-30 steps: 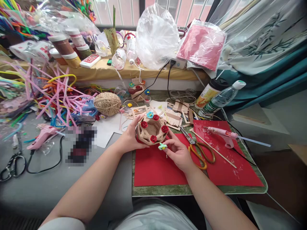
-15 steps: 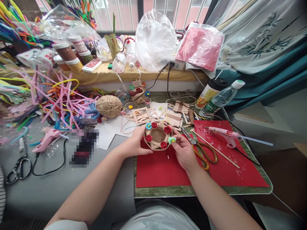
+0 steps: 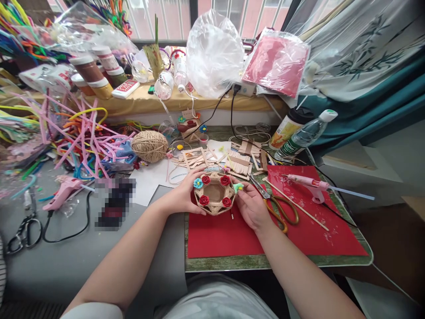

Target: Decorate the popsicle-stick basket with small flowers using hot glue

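A small twine-wrapped basket (image 3: 214,195) with red paper roses and one blue flower on its rim rests over a red felt sheet (image 3: 219,237). My left hand (image 3: 182,195) grips its left side. On the basket's right rim my right hand (image 3: 254,206) pinches a small light-green flower (image 3: 238,187) against the edge.
Orange-handled scissors (image 3: 279,208), a wooden skewer (image 3: 295,204) and a pink glue gun (image 3: 310,185) lie to the right. A twine ball (image 3: 149,145), popsicle sticks (image 3: 239,161), pipe cleaners (image 3: 83,133), another glue gun (image 3: 63,195), black scissors (image 3: 23,230) and bottles (image 3: 302,135) surround the spot.
The basket has been lowered from a tilted hold to sit flatter over the red felt. My right hand carried the green flower from below the basket up to its right rim.
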Available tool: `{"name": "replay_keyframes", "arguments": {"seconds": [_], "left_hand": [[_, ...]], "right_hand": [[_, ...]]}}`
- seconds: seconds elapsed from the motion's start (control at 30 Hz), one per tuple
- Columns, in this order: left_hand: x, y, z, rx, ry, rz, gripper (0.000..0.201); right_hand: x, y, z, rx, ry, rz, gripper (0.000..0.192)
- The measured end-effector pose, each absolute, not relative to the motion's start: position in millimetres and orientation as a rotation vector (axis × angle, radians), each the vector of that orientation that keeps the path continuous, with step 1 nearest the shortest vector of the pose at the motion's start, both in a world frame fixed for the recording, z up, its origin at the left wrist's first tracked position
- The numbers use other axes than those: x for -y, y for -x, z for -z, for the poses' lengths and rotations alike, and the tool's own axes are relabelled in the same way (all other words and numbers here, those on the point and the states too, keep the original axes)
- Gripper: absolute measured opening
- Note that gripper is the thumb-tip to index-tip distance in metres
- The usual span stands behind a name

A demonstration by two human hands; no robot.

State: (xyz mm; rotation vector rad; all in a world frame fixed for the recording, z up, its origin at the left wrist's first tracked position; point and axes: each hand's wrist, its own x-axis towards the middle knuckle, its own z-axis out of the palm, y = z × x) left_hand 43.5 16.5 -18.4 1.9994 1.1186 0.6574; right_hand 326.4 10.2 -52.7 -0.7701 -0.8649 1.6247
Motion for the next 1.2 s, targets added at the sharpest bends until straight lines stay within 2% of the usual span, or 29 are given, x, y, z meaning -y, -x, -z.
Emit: {"name": "replay_keyframes", "arguments": {"seconds": [0.17,0.33,0.5,0.63,0.73,0.93,1.2], "left_hand": [[-14.0,-43.9,20.2,-1.197,-1.900,-0.679,0.119],[-16.6,-35.0,17.1,-1.248,-1.834,-0.624,0.130],[-20.2,-22.8,16.4,-1.056,-1.738,-0.659,0.135],[-21.4,-18.3,16.8,-1.086,-1.761,-0.611,0.120],[-20.8,-19.7,16.1,-1.127,-1.804,-0.615,0.110],[-18.2,-28.2,14.6,-1.022,-1.719,-0.733,0.103],[-25.9,-27.9,35.8,-0.843,-1.555,-0.844,0.087]], "right_hand": [[-11.2,-325.7,51.7,0.861,0.775,-1.594,0.022],[-12.3,-326.8,53.7,0.870,0.800,-1.549,0.023],[-9.7,-326.8,60.0,0.977,0.903,-1.464,0.022],[-4.9,-325.3,60.9,1.115,1.016,-1.295,0.022],[-2.9,-324.3,58.9,1.121,0.999,-1.319,0.022],[-4.5,-326.6,59.2,0.968,1.013,-1.398,0.025],[-3.0,-325.9,56.5,0.990,0.960,-1.391,0.021]]}}
